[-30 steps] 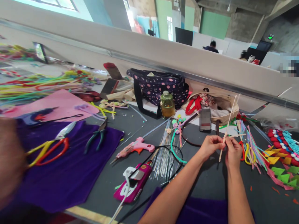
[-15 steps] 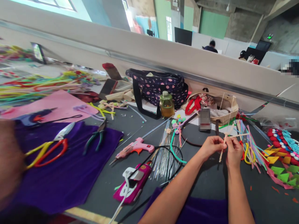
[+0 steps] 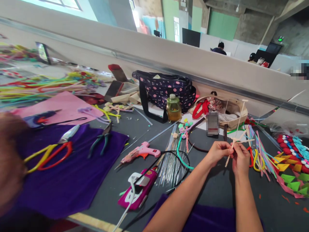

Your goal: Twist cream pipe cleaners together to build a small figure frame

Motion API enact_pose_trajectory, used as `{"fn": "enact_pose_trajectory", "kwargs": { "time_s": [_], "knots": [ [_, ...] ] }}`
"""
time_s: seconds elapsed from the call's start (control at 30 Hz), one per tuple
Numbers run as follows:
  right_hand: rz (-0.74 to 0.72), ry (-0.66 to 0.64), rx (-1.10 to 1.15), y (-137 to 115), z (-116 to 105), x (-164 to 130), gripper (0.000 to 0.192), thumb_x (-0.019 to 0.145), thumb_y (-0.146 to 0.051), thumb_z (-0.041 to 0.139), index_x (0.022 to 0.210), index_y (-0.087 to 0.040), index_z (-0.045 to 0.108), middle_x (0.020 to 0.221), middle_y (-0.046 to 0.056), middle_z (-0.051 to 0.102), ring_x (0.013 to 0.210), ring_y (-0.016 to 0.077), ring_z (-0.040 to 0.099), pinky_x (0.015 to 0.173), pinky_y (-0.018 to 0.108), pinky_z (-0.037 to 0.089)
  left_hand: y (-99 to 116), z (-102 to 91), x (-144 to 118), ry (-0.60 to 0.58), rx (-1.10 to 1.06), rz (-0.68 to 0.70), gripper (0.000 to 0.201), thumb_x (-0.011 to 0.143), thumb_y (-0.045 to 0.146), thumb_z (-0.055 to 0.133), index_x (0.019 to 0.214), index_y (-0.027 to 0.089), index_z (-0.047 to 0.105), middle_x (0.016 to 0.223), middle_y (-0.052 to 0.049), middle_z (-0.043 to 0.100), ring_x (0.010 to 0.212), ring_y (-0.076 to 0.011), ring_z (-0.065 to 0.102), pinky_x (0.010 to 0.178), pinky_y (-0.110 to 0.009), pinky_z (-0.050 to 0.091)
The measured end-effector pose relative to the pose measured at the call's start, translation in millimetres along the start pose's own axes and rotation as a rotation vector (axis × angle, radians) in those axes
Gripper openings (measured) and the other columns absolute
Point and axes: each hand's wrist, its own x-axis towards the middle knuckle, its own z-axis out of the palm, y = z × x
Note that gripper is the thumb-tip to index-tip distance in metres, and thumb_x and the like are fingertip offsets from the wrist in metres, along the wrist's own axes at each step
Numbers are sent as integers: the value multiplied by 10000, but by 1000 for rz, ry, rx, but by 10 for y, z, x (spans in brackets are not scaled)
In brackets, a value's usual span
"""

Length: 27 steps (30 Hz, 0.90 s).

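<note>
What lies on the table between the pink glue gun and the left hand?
In the head view, a bundle of thin wires and a looped green pipe cleaner lie between the glue gun and the left hand.

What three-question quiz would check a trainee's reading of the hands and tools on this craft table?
1. True or false: both hands pinch the cream pipe cleaner.
2. Which lies nearer the left hand: the pink glue gun or the red-handled scissors?
3. What do the green-handled pliers rest on?

Key:
1. True; the right hand grips it too.
2. The glue gun.
3. The purple cloth.
</note>
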Motion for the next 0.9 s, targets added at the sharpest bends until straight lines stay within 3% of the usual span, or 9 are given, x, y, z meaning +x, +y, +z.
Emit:
{"fn": "enact_pose_trajectory", "kwargs": {
  "time_s": [0.17,0.33,0.47,0.63,0.9],
  "knots": [
    [58,-13,28,-7,-1,-15,197,706,-342,702,664,-163,630,604,-14,557,506,100,481,467,219,364,19,-2,-13,-49,1,-36,465,516,496,805,655,89,627,568,-30,627,526,-114,576,595,-241,443],
    [-147,33,-142,8,-18,3,288,733,-387,674,576,-167,574,593,-13,544,584,131,514,562,256,406,2,13,-6,-74,14,-95,463,531,472,806,725,100,611,604,-24,626,551,-125,592,565,-238,452],
    [-215,49,-203,23,-32,19,252,736,-373,675,608,-169,601,637,-6,572,642,147,525,629,278,415,-25,19,21,-12,41,-59,455,454,391,853,683,109,579,574,7,603,506,-101,555,543,-231,443],
    [-187,13,-206,47,-34,22,262,742,-408,653,649,-164,649,659,14,613,667,166,552,649,295,419,-8,-8,20,20,44,-9,418,482,401,839,631,99,590,557,-22,629,509,-107,569,544,-218,416],
    [-120,8,-131,54,-42,26,264,723,-412,670,645,-160,655,615,4,603,594,147,541,582,278,397,6,-27,-6,-36,21,-37,416,557,454,795,672,88,634,560,-55,660,513,-121,598,571,-223,422]
  ]
}}
